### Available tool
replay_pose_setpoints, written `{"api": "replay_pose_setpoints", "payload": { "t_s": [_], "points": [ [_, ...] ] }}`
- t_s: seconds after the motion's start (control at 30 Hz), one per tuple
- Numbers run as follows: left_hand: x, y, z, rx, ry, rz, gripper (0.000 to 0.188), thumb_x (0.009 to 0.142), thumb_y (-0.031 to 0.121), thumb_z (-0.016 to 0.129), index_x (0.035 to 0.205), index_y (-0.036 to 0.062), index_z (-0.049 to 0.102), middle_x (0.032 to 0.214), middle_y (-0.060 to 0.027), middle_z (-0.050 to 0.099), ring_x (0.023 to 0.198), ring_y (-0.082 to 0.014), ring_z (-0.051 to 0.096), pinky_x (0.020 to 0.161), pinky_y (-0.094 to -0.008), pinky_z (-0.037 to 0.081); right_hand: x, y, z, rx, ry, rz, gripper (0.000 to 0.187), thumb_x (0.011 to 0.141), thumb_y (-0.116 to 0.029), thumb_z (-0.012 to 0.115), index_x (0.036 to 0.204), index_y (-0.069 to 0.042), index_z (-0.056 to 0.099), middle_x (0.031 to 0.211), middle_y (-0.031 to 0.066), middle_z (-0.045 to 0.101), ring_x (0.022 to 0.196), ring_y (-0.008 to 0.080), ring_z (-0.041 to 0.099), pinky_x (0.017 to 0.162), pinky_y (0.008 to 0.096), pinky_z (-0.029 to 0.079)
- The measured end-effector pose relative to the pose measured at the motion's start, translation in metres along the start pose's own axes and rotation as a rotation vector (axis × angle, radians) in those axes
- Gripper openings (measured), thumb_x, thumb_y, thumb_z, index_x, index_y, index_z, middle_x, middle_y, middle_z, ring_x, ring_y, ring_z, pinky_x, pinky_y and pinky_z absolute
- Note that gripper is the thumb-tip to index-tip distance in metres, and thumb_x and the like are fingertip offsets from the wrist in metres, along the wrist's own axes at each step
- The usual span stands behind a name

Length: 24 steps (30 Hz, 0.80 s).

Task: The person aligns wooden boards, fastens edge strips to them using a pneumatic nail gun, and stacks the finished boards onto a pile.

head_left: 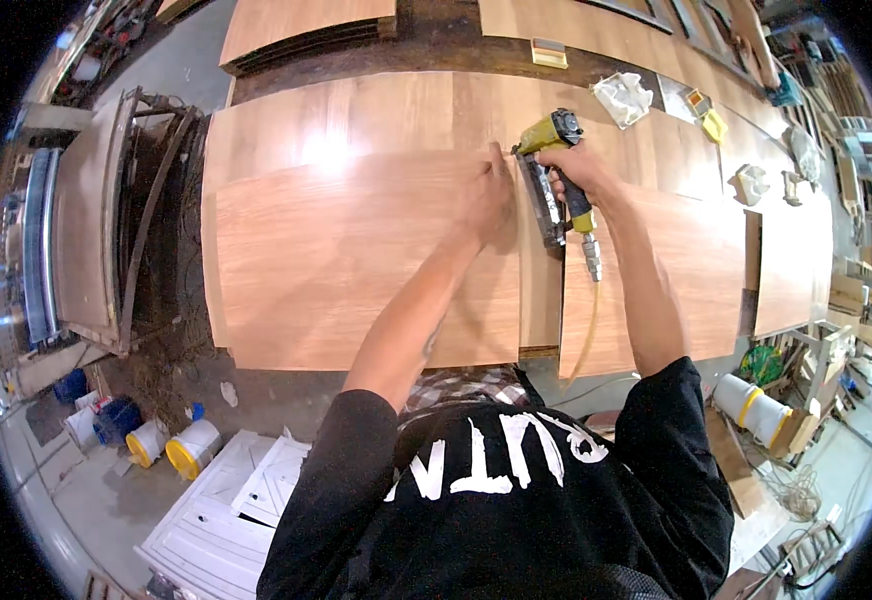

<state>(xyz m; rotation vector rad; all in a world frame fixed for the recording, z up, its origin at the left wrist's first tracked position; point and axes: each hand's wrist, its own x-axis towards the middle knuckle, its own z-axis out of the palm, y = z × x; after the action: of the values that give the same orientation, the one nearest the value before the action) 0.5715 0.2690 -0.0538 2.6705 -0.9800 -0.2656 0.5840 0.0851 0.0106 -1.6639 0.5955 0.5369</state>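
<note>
One nailer point(554, 130): upper centre, gripped by my right hand point(583, 167).
Panel point(346, 260): under left hand point(494, 205), fingers unclear.
Slip: could nail left hand.

At the lower centre of the frame I see a loose black cloth T-shirt point(536, 525) with big, rough-edged, brush-stroke lettering in white point(478, 470) across its front, upside down from where I watch. Its plain black short sleeves, the left one point(331, 475) at lower left of centre and the right one point(671, 430) at lower right, end near the elbows, and beyond them I find a bare left hand point(494, 205) and a bare right hand point(581, 172). I also make out a small dark mark on the left forearm point(401, 320) and, just above the shirt's lettering, a strip of pale-and-dark checked fabric point(461, 387).
</note>
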Motion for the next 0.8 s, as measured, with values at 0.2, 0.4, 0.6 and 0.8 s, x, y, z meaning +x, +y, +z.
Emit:
{"api": "replay_pose_setpoints", "payload": {
  "t_s": [0.2, 0.4, 0.6, 0.8],
  "points": [
    [-0.009, 0.01, -0.027, -0.531, 0.024, -0.3, 0.056, 0.091, 0.016, 0.049, 0.135, -0.0148, 0.034, 0.129, -0.031, 0.048, 0.11, -0.0343, 0.056, 0.09, -0.0389, 0.047, -0.006, -0.009, 0.006, -0.154, -0.016, -0.037, 0.021, 0.078, -0.023, 0.065, 0.068, -0.006, 0.058, 0.057, 0.0034, 0.055, 0.047, 0.0132, 0.054, 0.046, 0.0278, 0.045],
    [-0.208, -0.111, 0.013, -1.075, 0.703, -0.565, 0.03, 0.095, 0.02, 0.057, 0.118, 0.0006, 0.06, 0.098, -0.0065, 0.066, 0.084, -0.0186, 0.063, 0.082, -0.0307, 0.051, -0.142, 0.032, -0.04, 0.127, -0.108, -0.401, 0.036, 0.084, -0.023, 0.07, 0.105, 0.002, 0.054, 0.075, 0.0038, 0.058, 0.065, 0.0116, 0.057, 0.059, 0.0267, 0.049],
    [-0.486, -0.134, -0.014, -1.115, 1.259, -1.577, 0.028, 0.092, 0.026, 0.058, 0.096, -0.0014, 0.056, 0.074, -0.0135, 0.063, 0.063, -0.0205, 0.063, 0.059, -0.0351, 0.057, -0.169, 0.117, -0.044, -0.386, 0.488, -0.477, 0.076, 0.077, -0.024, 0.073, 0.142, -0.008, 0.037, 0.121, 0.02, 0.058, 0.113, 0.0318, 0.055, 0.096, 0.0389, 0.044],
    [-0.446, -0.125, 0.009, -1.726, 1.16, -1.349, 0.072, 0.09, 0.038, 0.064, 0.142, 0.0011, 0.032, 0.136, -0.0327, 0.039, 0.119, -0.0413, 0.049, 0.096, -0.0521, 0.046, -0.16, 0.175, -0.031, -0.633, 0.759, -0.148, 0.089, 0.075, -0.021, 0.075, 0.148, -0.012, 0.024, 0.124, 0.0248, 0.056, 0.116, 0.0384, 0.053, 0.095, 0.0436, 0.042]
  ]
}}
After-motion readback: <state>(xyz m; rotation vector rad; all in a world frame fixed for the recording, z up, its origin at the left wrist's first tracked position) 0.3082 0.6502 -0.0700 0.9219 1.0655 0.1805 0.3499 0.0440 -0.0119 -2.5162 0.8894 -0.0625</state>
